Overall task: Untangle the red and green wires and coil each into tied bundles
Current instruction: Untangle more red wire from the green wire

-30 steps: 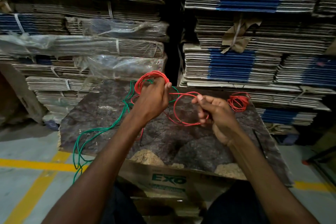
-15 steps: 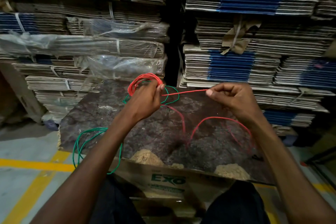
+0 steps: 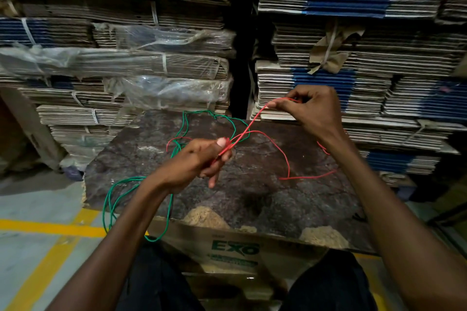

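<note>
left hand over centre of dark slab: fingers curled, thumb pinching red wire. right hand above slab's far edge, thumb & forefinger pinching same wire, strand taut btwn hands. slack red loop lies on slab's right half. green wire runs from slab's far side, under left hand, loops off slab's left edge.

Green "EXO" on cardboard box; smaller print illegible.
</note>
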`<state>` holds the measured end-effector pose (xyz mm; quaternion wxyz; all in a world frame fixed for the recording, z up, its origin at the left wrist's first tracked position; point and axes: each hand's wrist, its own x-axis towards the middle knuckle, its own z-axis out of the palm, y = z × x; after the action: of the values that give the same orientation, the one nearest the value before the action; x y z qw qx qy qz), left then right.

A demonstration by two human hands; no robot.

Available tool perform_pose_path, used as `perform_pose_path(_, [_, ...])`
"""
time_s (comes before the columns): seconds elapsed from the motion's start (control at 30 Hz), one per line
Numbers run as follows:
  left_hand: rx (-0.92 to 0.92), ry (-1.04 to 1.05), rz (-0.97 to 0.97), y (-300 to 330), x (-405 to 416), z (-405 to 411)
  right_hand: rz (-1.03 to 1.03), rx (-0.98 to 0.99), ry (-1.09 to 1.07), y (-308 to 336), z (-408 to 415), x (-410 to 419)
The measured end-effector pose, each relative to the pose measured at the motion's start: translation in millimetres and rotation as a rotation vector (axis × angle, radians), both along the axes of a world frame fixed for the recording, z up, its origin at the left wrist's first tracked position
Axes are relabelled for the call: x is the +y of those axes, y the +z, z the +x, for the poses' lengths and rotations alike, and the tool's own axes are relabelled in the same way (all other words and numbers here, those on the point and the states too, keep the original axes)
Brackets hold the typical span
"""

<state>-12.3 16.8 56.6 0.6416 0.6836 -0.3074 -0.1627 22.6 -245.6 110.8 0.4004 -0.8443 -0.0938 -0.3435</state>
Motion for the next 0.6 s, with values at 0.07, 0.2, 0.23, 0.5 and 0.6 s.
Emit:
perform_pose_path(0.07, [0.151,-0.074,-0.176,0,7,-4,-0.011,0.052,0.066,1,5,0])
perform_pose_path(0.2, [0.351,-0.225,-0.499,3,15,-6,0.098,0.225,0.289,-4,9,2])
perform_pose_path(0.23, [0.381,-0.258,-0.558,4,15,-7,0.125,0.254,0.317,-7,8,3])
perform_pose_path(0.5, [0.499,-0.43,-0.938,1,5,5,0.266,0.453,0.292,-34,2,5])
perform_pose_path(0.6, [0.473,-0.44,-1.03,8,1,9,0.335,0.537,0.317,-49,-4,12])
